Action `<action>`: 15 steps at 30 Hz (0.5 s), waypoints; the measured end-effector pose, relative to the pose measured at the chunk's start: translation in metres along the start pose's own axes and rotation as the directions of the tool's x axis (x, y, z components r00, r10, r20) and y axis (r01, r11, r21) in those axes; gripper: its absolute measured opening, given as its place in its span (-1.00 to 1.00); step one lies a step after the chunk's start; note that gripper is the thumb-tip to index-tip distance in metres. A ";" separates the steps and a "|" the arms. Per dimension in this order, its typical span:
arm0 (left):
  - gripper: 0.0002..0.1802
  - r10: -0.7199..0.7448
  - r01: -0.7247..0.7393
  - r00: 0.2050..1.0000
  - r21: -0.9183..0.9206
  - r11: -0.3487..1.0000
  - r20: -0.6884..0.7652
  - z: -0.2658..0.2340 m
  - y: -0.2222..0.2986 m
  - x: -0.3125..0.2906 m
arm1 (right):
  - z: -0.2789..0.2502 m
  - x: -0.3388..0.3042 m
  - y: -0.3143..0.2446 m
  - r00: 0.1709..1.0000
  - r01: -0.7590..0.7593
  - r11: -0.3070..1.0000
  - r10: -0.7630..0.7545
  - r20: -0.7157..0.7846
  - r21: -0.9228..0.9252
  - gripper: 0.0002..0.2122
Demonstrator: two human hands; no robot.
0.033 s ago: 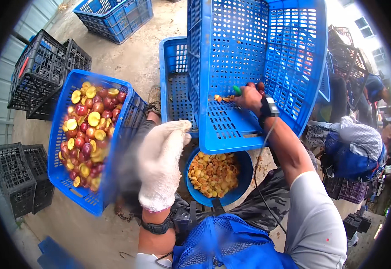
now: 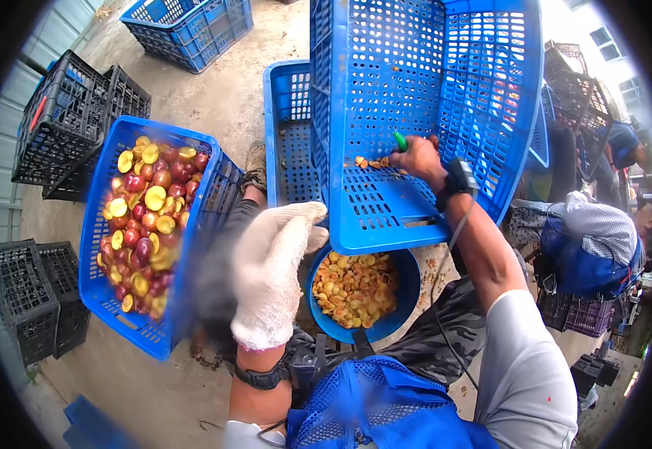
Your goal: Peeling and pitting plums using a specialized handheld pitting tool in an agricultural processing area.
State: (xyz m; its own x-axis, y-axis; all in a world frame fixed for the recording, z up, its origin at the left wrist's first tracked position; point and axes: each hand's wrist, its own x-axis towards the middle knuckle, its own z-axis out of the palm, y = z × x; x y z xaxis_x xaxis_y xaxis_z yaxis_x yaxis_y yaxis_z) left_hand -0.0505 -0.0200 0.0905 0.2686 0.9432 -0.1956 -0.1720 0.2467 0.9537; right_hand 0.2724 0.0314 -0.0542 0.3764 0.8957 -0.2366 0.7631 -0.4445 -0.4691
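A large blue plastic crate (image 2: pixel 374 213) is tilted up in front of me, its open side facing me. Inside it, my bare right hand (image 2: pixel 421 161) is closed around a green-handled tool (image 2: pixel 401 140), whose working end is hidden. A plum (image 2: pixel 435 141) shows just behind that hand. Several orange-yellow pieces (image 2: pixel 371 162) lie to its left on the crate's wall. My left hand (image 2: pixel 270 258), in a white knit glove, has its fingers pressed together by the crate's lower left edge; whatever they hold is hidden. Below the crate stands a round blue tub (image 2: pixel 413 299) holding yellow-orange fruit pieces (image 2: pixel 352 292).
On the left a blue crate (image 2: pixel 127 329) holds whole and halved plums (image 2: pixel 142 217). Black crates (image 2: pixel 60 120) stand beside the wall. Another blue crate (image 2: pixel 285 82) lies behind the tilted one. At right, a person in a blue vest (image 2: pixel 591 251) sits close by.
My right hand has shifted a little, and the green handle now points more upright. Plums that showed beyond the hand are mostly covered. My left hand has barely moved.
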 end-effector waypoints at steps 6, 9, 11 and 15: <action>-0.62 -0.232 0.309 0.945 -0.399 0.864 0.229 0.008 -0.045 0.013 | -0.043 -0.122 -0.099 0.866 0.493 0.763 -0.382 -0.324 0.418 -0.74; -0.59 -0.229 0.480 0.864 -0.595 0.645 0.449 0.011 -0.062 0.035 | -0.015 -0.157 -0.123 0.656 0.689 0.725 -0.625 -0.423 -0.002 -0.71; -0.58 -0.222 0.358 0.928 -0.560 0.747 0.298 0.031 -0.084 0.048 | -0.005 -0.164 -0.115 0.614 0.711 0.702 -0.644 -0.456 -0.035 -0.76; -0.62 -0.238 0.479 0.869 -0.615 0.626 0.434 0.009 -0.074 0.053 | -0.005 -0.177 -0.103 0.896 0.404 0.679 -0.159 -0.415 0.612 -0.84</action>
State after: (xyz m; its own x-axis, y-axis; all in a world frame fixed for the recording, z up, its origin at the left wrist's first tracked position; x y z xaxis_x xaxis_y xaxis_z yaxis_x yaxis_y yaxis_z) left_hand -0.0153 0.0102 0.0113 0.6857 0.6643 -0.2976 -0.5623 0.7430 0.3630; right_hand 0.1297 -0.0819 0.0401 0.4339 0.8748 0.2155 0.3488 0.0575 -0.9354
